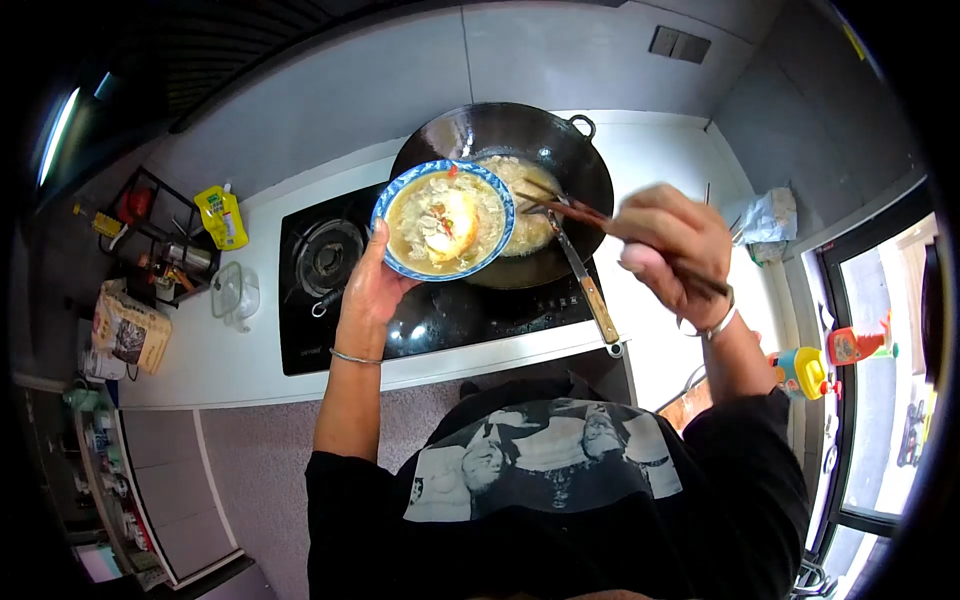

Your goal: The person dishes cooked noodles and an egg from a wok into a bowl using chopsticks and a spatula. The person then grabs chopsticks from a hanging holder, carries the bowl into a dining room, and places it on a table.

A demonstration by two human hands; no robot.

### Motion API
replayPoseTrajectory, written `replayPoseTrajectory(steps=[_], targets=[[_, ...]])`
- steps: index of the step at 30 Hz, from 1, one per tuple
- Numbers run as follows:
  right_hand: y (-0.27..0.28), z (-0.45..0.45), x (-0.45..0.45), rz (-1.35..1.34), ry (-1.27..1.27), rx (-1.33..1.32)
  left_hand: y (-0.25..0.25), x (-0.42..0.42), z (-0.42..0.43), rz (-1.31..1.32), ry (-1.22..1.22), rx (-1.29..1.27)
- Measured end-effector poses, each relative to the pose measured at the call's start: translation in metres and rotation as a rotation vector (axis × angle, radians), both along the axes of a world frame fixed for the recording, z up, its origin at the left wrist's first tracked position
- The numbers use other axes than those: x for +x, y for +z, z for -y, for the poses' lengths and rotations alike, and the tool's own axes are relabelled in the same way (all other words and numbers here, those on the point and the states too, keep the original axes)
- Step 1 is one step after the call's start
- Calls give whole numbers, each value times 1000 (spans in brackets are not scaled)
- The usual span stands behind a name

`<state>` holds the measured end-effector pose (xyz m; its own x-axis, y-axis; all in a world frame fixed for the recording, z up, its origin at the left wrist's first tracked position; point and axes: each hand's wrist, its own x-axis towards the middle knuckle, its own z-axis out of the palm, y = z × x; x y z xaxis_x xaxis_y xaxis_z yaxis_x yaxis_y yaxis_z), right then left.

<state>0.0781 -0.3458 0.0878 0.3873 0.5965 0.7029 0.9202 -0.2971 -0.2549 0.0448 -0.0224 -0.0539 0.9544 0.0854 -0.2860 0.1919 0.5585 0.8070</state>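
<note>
Held up by my left hand [372, 285] is a blue-rimmed bowl [404, 222] of pale, brothy food topped with an egg and red bits. The bowl overlaps the near left side of a large black wok [575, 165]. My right hand [675, 245] is closed around dark brown chopsticks [575, 208], whose tips point left over the wok. Inside the wok lies more of the pale food in broth [525, 232]. A utensil with a wooden handle [597, 308] rests over the wok's near rim, its handle end at the counter's front edge.
The black stove [440, 335] has a bare left burner [330, 255]. On the left of the counter stand a yellow pouch [222, 217], a clear container [235, 293], a rack with jars and a food bag [135, 328]. Bottles [800, 372] stand at the right.
</note>
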Motion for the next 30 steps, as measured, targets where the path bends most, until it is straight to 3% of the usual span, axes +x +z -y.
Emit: replayPoseTrajectory(steps=[4,9,14,18,20,24,26,30], targets=[[-54,-5,-13,-234,-48,176,5,6,3,-3,61,5],[-99,-33,-2,-225,-108,334,1,11,-1,8,63,-7],[-91,-40,10,-177,-108,385,1,13,0,21,74,-40],[-65,-36,4,-58,60,188,-2,14,-1,19,87,-66],[-58,-28,29,11,94,397,-6,14,-3,14,88,-58],[-82,-11,92,-812,-177,683,-6,10,-1,-1,116,-67],[-120,-8,129,-1049,-152,556,-8,9,-3,-22,136,-56],[-181,-14,161,-1130,-207,400,-5,5,-2,-45,192,-17]])
